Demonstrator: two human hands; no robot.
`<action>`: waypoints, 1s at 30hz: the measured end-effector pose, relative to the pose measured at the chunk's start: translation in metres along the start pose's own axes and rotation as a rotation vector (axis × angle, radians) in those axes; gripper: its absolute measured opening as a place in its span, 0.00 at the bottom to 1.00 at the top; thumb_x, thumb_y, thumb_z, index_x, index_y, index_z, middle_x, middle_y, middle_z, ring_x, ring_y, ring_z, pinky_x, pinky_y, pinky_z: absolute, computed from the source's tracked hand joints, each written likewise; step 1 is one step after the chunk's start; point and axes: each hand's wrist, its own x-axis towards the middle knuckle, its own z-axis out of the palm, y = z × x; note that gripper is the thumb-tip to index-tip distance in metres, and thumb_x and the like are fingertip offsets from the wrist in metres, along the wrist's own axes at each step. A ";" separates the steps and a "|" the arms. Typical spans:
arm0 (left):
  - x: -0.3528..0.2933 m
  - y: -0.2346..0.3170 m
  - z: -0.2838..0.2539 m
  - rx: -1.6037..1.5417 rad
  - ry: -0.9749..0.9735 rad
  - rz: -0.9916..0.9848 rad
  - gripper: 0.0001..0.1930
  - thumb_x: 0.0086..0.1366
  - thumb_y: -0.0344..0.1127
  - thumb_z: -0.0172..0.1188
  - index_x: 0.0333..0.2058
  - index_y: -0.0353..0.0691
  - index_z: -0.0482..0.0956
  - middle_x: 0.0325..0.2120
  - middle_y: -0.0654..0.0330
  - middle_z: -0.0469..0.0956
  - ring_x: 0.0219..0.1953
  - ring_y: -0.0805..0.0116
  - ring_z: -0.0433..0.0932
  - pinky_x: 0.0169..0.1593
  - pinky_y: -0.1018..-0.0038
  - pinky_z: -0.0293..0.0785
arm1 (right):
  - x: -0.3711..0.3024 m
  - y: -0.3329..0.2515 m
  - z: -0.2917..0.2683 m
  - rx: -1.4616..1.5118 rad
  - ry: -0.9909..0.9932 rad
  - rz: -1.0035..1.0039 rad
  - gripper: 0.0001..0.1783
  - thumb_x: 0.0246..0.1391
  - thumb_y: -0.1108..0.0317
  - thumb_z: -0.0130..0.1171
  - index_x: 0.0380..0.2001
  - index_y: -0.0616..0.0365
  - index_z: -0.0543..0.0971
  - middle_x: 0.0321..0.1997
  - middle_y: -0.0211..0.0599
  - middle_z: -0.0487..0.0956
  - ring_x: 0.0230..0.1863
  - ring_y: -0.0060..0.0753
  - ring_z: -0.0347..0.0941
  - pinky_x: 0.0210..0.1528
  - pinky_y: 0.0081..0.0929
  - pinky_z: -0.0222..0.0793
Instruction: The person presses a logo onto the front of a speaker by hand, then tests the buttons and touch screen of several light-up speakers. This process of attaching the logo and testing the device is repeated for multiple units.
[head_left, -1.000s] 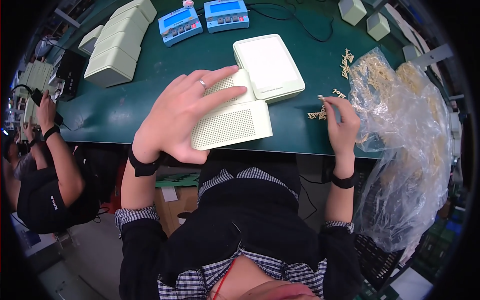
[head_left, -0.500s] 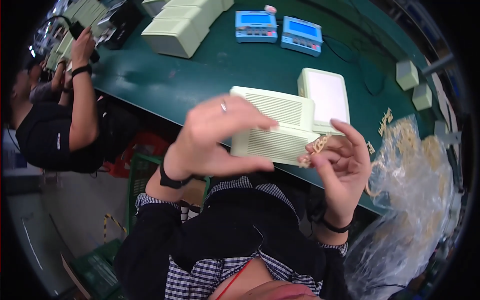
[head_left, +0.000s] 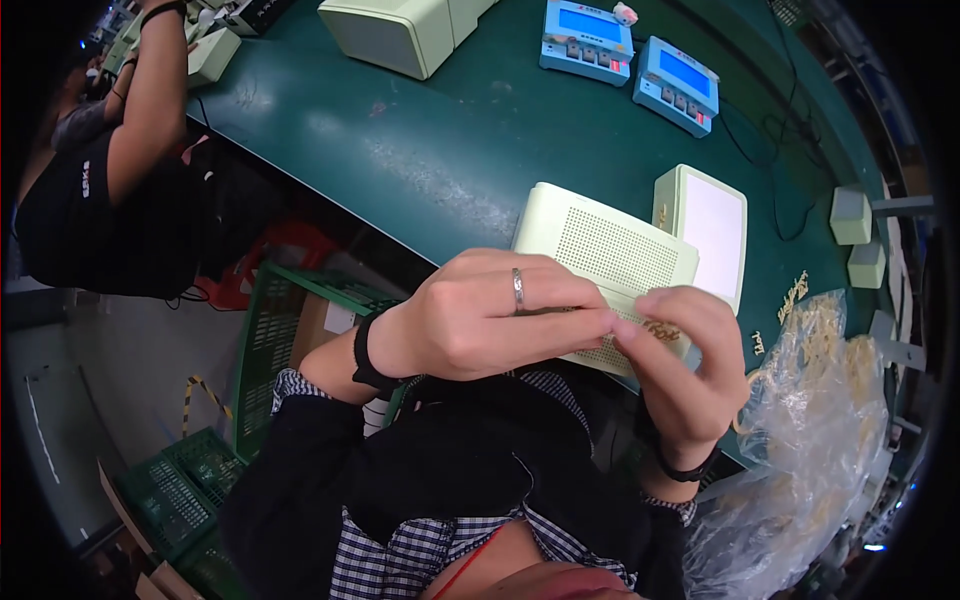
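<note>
At right hand, gold lettering, perforated case

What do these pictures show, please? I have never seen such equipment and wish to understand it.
There is no robot here: these are a person's bare hands. The view comes from a wide fisheye camera worn on the head, looking down, so straight edges bend. On the green table are cream boxes with perforated faces, a white-faced box and two blue devices with screens. A clear plastic bag is at the right. The left hand and right hand meet at the fingertips; the right appears to hold a gold-coloured lettering piece. At far left is another person's arm.
</note>
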 end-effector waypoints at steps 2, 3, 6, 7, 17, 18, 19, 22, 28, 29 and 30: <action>-0.001 -0.006 0.000 0.020 0.024 -0.021 0.12 0.47 0.24 0.74 0.33 0.33 0.85 0.30 0.57 0.82 0.30 0.62 0.83 0.32 0.73 0.79 | 0.008 0.003 -0.001 0.001 -0.047 0.014 0.18 0.32 0.79 0.68 0.33 0.63 0.83 0.36 0.41 0.79 0.37 0.43 0.77 0.36 0.32 0.75; -0.001 -0.009 -0.001 0.028 0.034 -0.030 0.12 0.47 0.24 0.74 0.32 0.33 0.85 0.29 0.57 0.82 0.31 0.62 0.83 0.33 0.73 0.79 | 0.011 0.004 -0.001 -0.004 -0.084 0.029 0.17 0.32 0.80 0.68 0.32 0.63 0.84 0.35 0.40 0.79 0.36 0.42 0.77 0.37 0.31 0.75; -0.005 -0.022 -0.002 0.084 0.142 -0.069 0.12 0.47 0.24 0.74 0.32 0.33 0.85 0.29 0.57 0.82 0.31 0.62 0.82 0.34 0.73 0.78 | 0.016 0.019 0.005 -0.019 -0.124 0.048 0.16 0.32 0.82 0.67 0.31 0.63 0.84 0.33 0.40 0.79 0.35 0.41 0.76 0.36 0.30 0.74; -0.006 -0.025 -0.002 0.115 0.194 -0.086 0.12 0.47 0.24 0.74 0.32 0.33 0.85 0.29 0.57 0.83 0.31 0.61 0.82 0.34 0.72 0.78 | 0.017 0.027 0.007 -0.032 -0.121 0.052 0.15 0.33 0.82 0.67 0.32 0.63 0.84 0.32 0.40 0.78 0.34 0.41 0.76 0.36 0.30 0.74; -0.012 -0.037 -0.005 0.134 0.283 -0.206 0.09 0.45 0.24 0.73 0.28 0.36 0.85 0.26 0.59 0.82 0.29 0.62 0.80 0.33 0.73 0.77 | 0.018 0.037 0.021 -0.041 -0.158 0.081 0.16 0.32 0.77 0.64 0.32 0.62 0.84 0.32 0.37 0.77 0.35 0.40 0.74 0.31 0.28 0.74; -0.012 -0.037 -0.005 0.138 0.282 -0.212 0.09 0.45 0.24 0.73 0.28 0.36 0.85 0.26 0.59 0.82 0.29 0.62 0.80 0.33 0.73 0.77 | 0.018 0.037 0.021 -0.035 -0.165 0.087 0.16 0.32 0.77 0.64 0.32 0.62 0.84 0.33 0.37 0.77 0.35 0.40 0.74 0.31 0.28 0.74; -0.012 -0.037 -0.005 0.142 0.281 -0.217 0.09 0.45 0.24 0.73 0.28 0.37 0.85 0.26 0.59 0.82 0.30 0.62 0.80 0.33 0.73 0.77 | 0.018 0.037 0.021 -0.029 -0.171 0.092 0.16 0.32 0.77 0.64 0.32 0.62 0.84 0.33 0.37 0.77 0.35 0.40 0.74 0.31 0.28 0.74; -0.012 -0.037 -0.004 0.144 0.282 -0.214 0.09 0.45 0.24 0.72 0.28 0.37 0.85 0.26 0.59 0.82 0.29 0.62 0.80 0.33 0.73 0.76 | 0.019 0.036 0.021 -0.028 -0.181 0.087 0.16 0.32 0.78 0.64 0.32 0.62 0.84 0.33 0.37 0.77 0.35 0.40 0.74 0.31 0.28 0.74; -0.016 -0.033 -0.007 0.146 0.224 -0.232 0.10 0.47 0.23 0.71 0.31 0.34 0.84 0.30 0.57 0.83 0.36 0.61 0.80 0.39 0.71 0.76 | 0.016 0.034 0.020 -0.016 -0.260 0.144 0.15 0.35 0.74 0.67 0.33 0.59 0.85 0.36 0.37 0.76 0.40 0.42 0.73 0.38 0.33 0.73; -0.015 -0.033 -0.008 0.147 0.208 -0.224 0.12 0.48 0.24 0.71 0.34 0.34 0.83 0.33 0.57 0.82 0.38 0.62 0.80 0.42 0.71 0.76 | 0.018 0.033 0.018 -0.013 -0.259 0.142 0.15 0.35 0.74 0.67 0.33 0.59 0.85 0.36 0.37 0.76 0.40 0.42 0.73 0.38 0.33 0.73; -0.013 -0.034 -0.009 0.148 0.191 -0.215 0.14 0.50 0.25 0.70 0.37 0.33 0.82 0.36 0.57 0.82 0.41 0.62 0.79 0.45 0.71 0.75 | 0.022 0.033 0.013 -0.027 -0.285 0.136 0.15 0.36 0.72 0.69 0.33 0.58 0.85 0.37 0.37 0.76 0.42 0.43 0.72 0.42 0.35 0.70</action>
